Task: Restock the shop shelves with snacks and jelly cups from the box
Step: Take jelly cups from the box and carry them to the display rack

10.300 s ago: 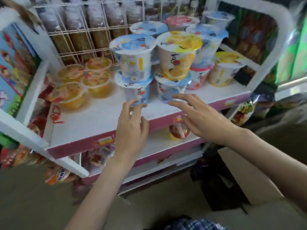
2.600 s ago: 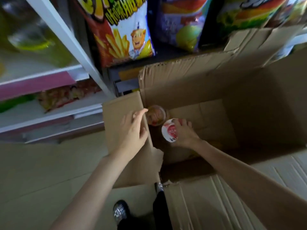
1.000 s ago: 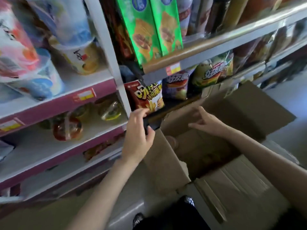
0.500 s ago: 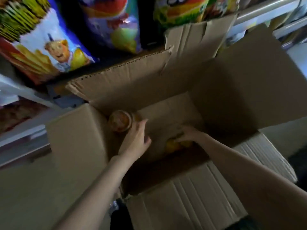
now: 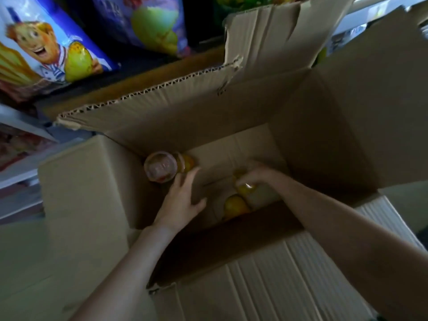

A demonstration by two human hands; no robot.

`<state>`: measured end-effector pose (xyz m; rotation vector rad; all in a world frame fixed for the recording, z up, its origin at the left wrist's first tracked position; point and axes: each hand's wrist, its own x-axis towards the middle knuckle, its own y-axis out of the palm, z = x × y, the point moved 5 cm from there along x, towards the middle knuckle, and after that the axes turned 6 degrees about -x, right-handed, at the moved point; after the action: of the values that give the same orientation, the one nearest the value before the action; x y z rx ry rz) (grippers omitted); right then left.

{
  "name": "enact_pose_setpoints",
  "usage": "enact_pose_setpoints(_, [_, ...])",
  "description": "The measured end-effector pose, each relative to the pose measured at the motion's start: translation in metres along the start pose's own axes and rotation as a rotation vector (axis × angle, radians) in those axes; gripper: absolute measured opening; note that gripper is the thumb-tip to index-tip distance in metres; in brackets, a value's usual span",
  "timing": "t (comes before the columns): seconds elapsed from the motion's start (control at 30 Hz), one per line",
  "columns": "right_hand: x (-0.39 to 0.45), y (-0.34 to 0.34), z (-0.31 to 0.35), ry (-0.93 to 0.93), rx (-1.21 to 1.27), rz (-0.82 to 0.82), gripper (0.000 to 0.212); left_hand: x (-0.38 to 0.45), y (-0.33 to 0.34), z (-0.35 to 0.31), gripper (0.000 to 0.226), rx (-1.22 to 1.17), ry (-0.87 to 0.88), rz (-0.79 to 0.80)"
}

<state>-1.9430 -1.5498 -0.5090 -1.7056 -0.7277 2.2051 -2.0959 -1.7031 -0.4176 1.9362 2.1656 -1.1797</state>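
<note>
Both my arms reach down into an open cardboard box (image 5: 324, 140). In its far left corner lies a clear jelly cup (image 5: 160, 167) with a reddish lid, and a yellow cup (image 5: 188, 162) is tucked behind it. My left hand (image 5: 181, 196) hovers just below that cup with its fingers loosely spread, holding nothing. My right hand (image 5: 253, 176) curls over a yellow jelly cup (image 5: 245, 187) on the box floor. Another yellow cup (image 5: 234, 206) lies just in front of it.
The box flaps stand up and outward on all sides, with a torn flap (image 5: 266, 35) at the back. Snack bags (image 5: 48, 49) stand on the low shelf behind the box. A white and pink shelf edge (image 5: 14, 181) runs along the left.
Over the last half second the view has dropped closer to the box. My left hand has moved nearer the reddish cup, and my right hand has closed over a yellow cup.
</note>
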Motion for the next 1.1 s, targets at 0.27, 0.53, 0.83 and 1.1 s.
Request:
enact_pose_setpoints(0.27, [-0.075, -0.024, 0.057, -0.253, 0.628, 0.288, 0.07, 0.003, -0.004, -0.037, 0.079, -0.331, 0.151, -0.123])
enact_pose_setpoints(0.53, [-0.055, 0.016, 0.023, -0.113, 0.545, 0.312, 0.103, -0.002, -0.018, -0.008, 0.069, -0.295, 0.045, -0.15])
enact_pose_setpoints(0.83, [-0.007, 0.091, 0.054, -0.134, -0.209, 0.268, 0.063, -0.007, -0.032, 0.004, 0.067, -0.23, 0.069, -0.191])
enact_pose_setpoints(1.1, [-0.135, -0.072, 0.09, -0.385, 0.213, 0.01, 0.059, -0.054, -0.081, -0.045, 0.068, -0.378, 0.161, -0.363])
